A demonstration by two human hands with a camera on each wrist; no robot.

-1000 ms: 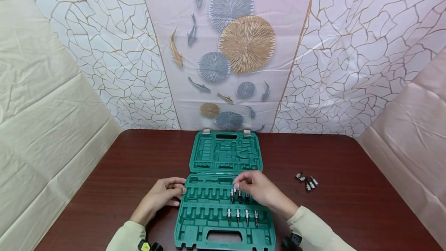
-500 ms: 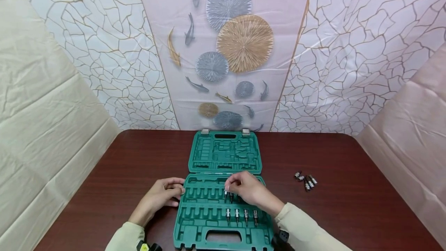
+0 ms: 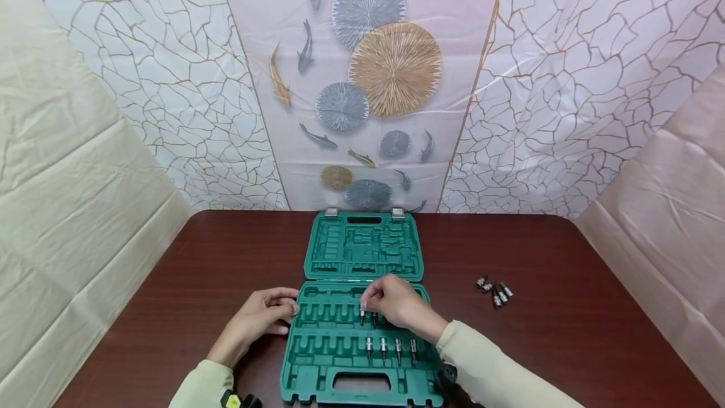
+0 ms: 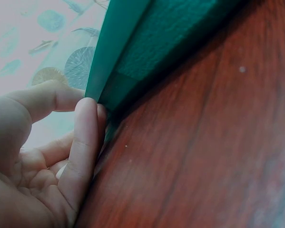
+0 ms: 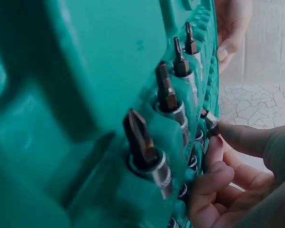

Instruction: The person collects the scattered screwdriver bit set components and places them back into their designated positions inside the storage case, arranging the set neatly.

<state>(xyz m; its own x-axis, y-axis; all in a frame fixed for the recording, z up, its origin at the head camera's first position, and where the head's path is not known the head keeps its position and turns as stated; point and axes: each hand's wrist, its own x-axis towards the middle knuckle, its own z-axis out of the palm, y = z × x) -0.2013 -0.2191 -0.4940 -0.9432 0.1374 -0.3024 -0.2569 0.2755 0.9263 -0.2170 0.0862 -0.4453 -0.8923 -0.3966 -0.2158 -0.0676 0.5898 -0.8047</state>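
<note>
An open green tool case (image 3: 362, 370) stands on the table, its moulded tray facing up. My left hand (image 3: 257, 323) holds the tray's left rim; in the left wrist view its fingertips (image 4: 86, 107) meet at the case edge. Over the upper row of slots, my right hand (image 3: 399, 301) pinches a small silver bit socket (image 5: 211, 122) between thumb and finger. That bit socket's dark tip points toward the tray, at a slot. Four-sided slots aside, several bit sockets (image 3: 383, 346) sit in the lower row. Others in the upper row are partly hidden by my right hand.
Several loose bit sockets (image 3: 498, 294) lie on the dark red-brown table (image 3: 544, 345) to the right. The case's lid (image 3: 365, 247) leans open at the back, near a patterned cloth wall (image 3: 391, 162).
My right hand has shifted left along the upper row with the bit socket, uncovering less of that row's right end. The left hand keeps its place on the rim.
</note>
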